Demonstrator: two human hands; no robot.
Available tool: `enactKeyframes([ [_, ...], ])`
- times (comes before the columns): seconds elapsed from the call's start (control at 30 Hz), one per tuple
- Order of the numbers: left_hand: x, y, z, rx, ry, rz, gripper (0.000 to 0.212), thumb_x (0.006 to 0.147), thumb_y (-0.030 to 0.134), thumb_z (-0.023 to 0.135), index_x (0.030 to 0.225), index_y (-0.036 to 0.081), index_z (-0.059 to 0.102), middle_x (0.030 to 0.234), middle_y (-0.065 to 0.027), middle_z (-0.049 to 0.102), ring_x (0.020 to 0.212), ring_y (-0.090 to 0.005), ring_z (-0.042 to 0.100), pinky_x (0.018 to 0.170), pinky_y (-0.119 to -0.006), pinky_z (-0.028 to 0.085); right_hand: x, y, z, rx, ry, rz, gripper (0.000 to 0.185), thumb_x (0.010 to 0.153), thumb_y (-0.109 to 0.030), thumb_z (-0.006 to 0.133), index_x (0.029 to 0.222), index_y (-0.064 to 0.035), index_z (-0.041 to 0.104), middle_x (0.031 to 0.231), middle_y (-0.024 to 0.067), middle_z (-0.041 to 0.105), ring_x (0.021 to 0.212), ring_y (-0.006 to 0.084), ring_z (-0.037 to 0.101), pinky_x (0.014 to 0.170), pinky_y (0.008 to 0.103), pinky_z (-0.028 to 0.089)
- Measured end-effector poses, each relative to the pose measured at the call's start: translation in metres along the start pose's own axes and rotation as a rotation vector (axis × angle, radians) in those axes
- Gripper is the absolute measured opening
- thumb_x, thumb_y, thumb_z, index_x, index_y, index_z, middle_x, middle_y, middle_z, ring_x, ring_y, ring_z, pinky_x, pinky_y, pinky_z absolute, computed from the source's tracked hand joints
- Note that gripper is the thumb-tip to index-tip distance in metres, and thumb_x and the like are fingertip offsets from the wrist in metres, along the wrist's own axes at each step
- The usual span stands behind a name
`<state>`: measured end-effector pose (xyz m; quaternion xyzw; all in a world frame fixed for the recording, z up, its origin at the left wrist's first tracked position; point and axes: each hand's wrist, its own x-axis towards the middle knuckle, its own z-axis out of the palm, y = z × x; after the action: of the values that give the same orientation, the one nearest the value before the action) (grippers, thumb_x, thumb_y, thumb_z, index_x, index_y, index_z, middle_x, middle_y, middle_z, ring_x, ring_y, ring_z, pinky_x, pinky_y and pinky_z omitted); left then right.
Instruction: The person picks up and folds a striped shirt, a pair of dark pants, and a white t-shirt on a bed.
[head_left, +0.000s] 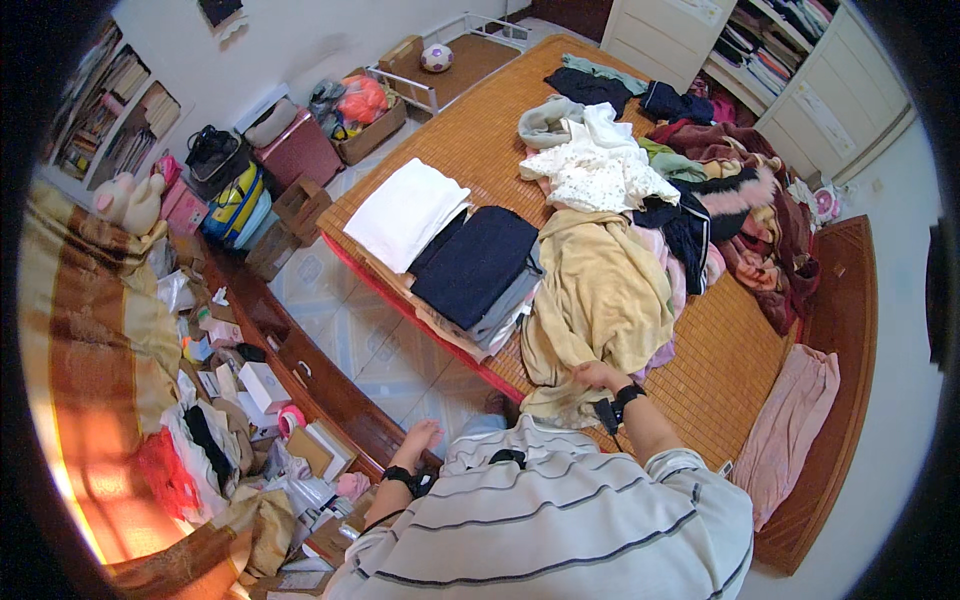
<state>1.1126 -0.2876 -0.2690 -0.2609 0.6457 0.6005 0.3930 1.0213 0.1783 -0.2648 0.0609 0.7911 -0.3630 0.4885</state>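
My right hand (598, 375) rests on the lower edge of a crumpled yellow cloth garment (600, 292) on the bed; its fingertips are partly lost against the fabric, so a grip cannot be confirmed. My left hand (424, 435) hangs over the floor beside the bed, holding nothing, its fingers loosely apart. Left of the yellow garment lie a folded dark garment (476, 262) on top of grey ones and a folded white stack (409, 210). Beyond the yellow piece are a white patterned top (600, 165), a navy garment with white stripes (686, 232) and a maroon blanket (780, 270).
The bed bears a woven bamboo mat (720, 345). Pink trousers (791, 427) hang over the wooden headboard (840, 375) at right. On the left stands a wooden cabinet (330, 397) crowded with boxes. Cartons and a pink suitcase (300, 154) stand by the wall.
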Motion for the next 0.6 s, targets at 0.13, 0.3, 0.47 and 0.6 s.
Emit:
enactKeyframes([
  [0.13,0.004,-0.01,0.014,-0.074,0.014,-0.048,0.026,0.079,0.01,0.048,0.104,0.001,0.05,0.083,-0.0079,0.06,0.064,-0.0123,0.055,0.056,-0.022,0.045,0.025,0.06,0.039,0.019,0.098,-0.037,0.043,0.075,-0.028,0.053,0.111,-0.0059,0.053,0.099,0.0143,0.059,0.094,0.0241,0.053,0.083,0.0342,0.039],
  [0.3,-0.024,-0.04,0.012,-0.103,0.056,-0.047,0.026,0.08,0.01,0.048,0.104,0.001,0.051,0.083,-0.0074,0.06,0.064,-0.0123,0.055,0.057,-0.023,0.045,0.056,0.095,0.102,-0.451,0.137,-0.021,0.045,0.074,-0.032,0.048,0.112,-0.0083,0.053,0.102,0.0137,0.058,0.104,0.0252,0.05,0.095,0.0401,0.031],
  [0.47,-0.074,-0.038,0.035,-0.03,0.076,-0.107,0.027,0.083,0.014,0.047,0.108,0.003,0.05,0.086,-0.0067,0.061,0.07,-0.0126,0.056,0.06,-0.024,0.046,0.081,0.112,0.133,-0.403,-0.138,-0.07,0.037,0.068,-0.03,0.054,0.101,-0.0164,0.061,0.102,0.0104,0.059,0.096,0.0249,0.054,0.099,0.0439,0.021],
  [0.6,-0.092,-0.064,0.049,-0.036,0.151,-0.158,0.027,0.085,0.014,0.044,0.109,0.004,0.049,0.087,-0.0067,0.06,0.072,-0.0133,0.055,0.063,-0.025,0.046,0.089,0.111,0.145,-0.955,-0.273,-0.227,0.025,0.066,-0.02,0.054,0.085,-0.0085,0.066,0.092,0.0123,0.062,0.088,0.0279,0.058,0.081,0.0386,0.042],
])
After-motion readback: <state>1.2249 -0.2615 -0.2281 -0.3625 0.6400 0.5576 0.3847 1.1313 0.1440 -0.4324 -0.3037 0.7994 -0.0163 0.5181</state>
